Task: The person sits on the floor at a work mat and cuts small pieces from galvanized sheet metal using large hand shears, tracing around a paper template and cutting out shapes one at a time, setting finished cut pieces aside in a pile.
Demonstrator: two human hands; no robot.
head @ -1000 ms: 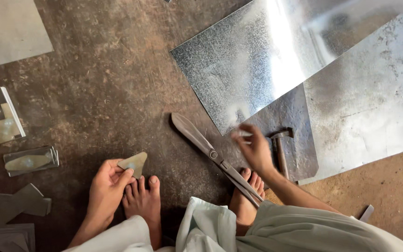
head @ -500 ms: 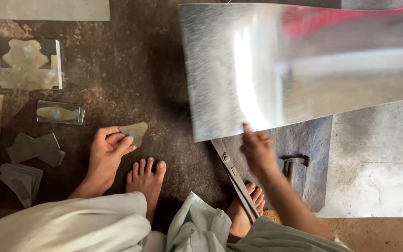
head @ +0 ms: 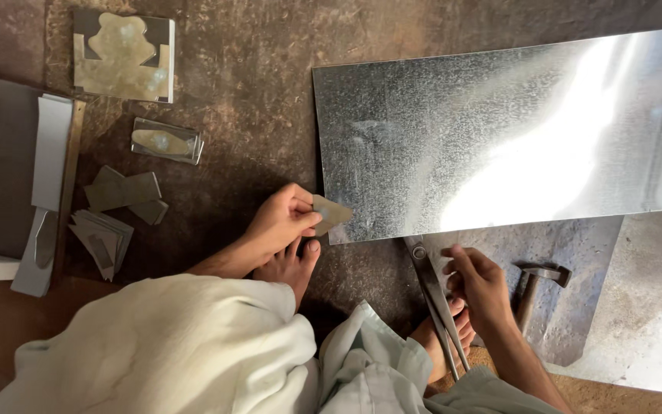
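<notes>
A small tan template piece [head: 331, 213] is pinched between thumb and fingertips of the left hand [head: 283, 222] and held flat against the lower left corner of the large galvanised sheet [head: 499, 138] — a placement that reads as lining the piece up with the sheet's edges, though that is a judgement. The right hand [head: 478, 280] is laid over the handles of the tin snips [head: 434, 303]; its fingers are curled loosely about them, and a firm grip cannot be confirmed. The snips are pointed up toward the sheet's lower edge, their pivot just below it, their handles running back between the bare feet. The left foot [head: 294, 264] is set directly beneath the left hand, and the right foot [head: 446, 337] lies partly under the snips.

The sheet is spread flat on the dark floor [head: 247, 69], overlapping a second, duller sheet [head: 568, 307] below and to the right. On that duller sheet a hammer [head: 534, 287] rests, near the right hand but not touched.

No true containers are seen. What is gathered lies in loose groups well to the left — a stack of grey cut pieces [head: 105, 238], another few above it [head: 126, 190], a small clear-looking block with a pale shape on it [head: 166, 140], and a square plate bearing a tan cut-out [head: 122, 55]. A long pale strip [head: 49, 176] is laid along the far left edge.
</notes>
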